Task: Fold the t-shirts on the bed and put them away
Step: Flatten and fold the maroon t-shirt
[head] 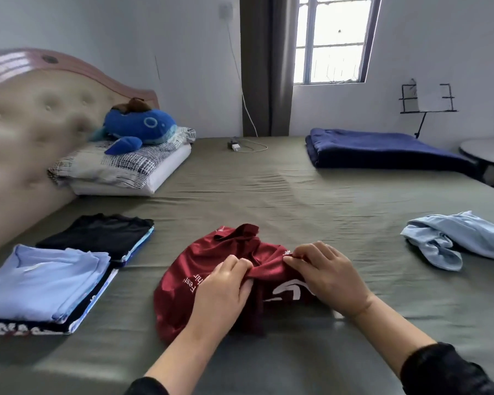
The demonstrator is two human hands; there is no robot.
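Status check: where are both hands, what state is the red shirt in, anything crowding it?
Left hand and right hand both pinching the red shirt. Shirt bunched, unfolded, on green sheet. Folded stacks left, crumpled blue shirt right, both apart.

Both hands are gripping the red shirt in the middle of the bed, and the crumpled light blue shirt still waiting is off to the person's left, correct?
Not quite. Both the left hand and right hand grip the red shirt, but the crumpled light blue shirt lies to the person's right, as the head view shows.
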